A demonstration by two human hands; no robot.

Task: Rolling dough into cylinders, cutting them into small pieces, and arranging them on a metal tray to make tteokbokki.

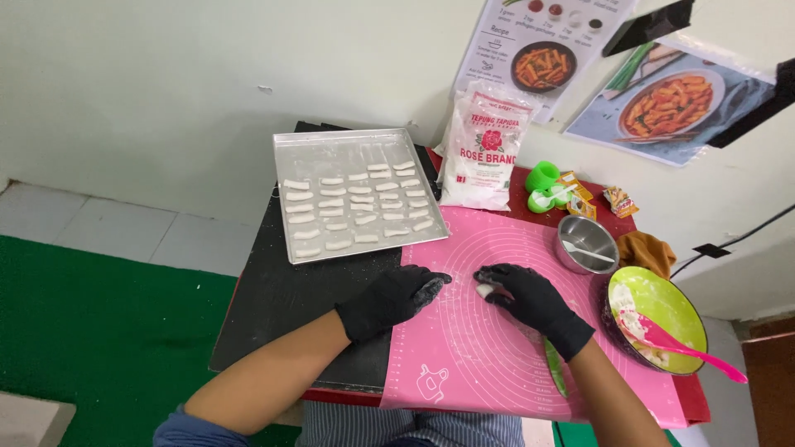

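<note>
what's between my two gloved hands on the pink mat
Nothing: in the head view, only bare pink mat separates the left hand from the right hand, which holds a dough piece.

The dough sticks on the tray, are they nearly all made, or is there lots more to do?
Done: several rows of white dough sticks lie on the metal tray. In hand: the right hand pinches a small dough piece on the pink mat; the left hand rests beside it. Left: some dough remains in the green bowl.

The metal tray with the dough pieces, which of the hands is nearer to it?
Left. The left hand lies just below the tray, near its lower right corner; the right hand is farther right on the pink mat.
</note>
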